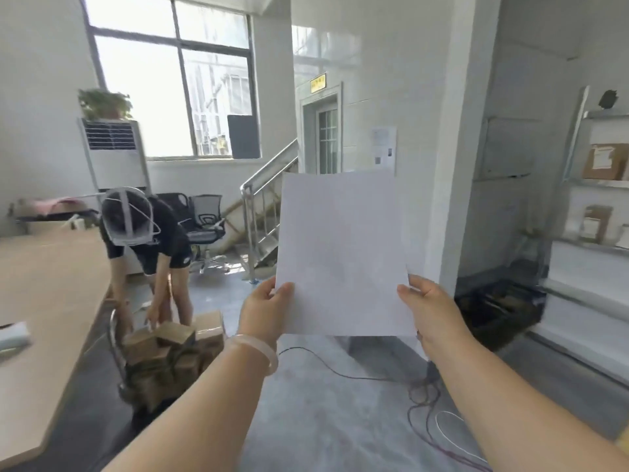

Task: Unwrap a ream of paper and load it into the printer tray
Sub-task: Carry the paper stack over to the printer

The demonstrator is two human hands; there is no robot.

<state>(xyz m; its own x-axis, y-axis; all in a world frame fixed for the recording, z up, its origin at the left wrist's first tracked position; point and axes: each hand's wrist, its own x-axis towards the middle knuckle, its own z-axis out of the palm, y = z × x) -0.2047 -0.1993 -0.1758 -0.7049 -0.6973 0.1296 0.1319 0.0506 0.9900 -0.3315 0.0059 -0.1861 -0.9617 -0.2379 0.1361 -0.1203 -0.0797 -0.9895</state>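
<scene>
With both arms stretched out ahead of us, we hold white paper (342, 253) upright at chest height, our left hand (263, 310) pinching its lower left corner, thumb on the near face, and our right hand (430, 310) closed on the lower right corner the same way; a pale bangle (258, 350) circles the left wrist. Whether it is one sheet or several we cannot tell. Beyond the paper, to the left, another person (149, 247) bends over a stack of brown cardboard boxes (170, 352) beside a long tan table (51, 294), with a metal staircase (265, 212) and a bright window (170, 76) farther back.
</scene>
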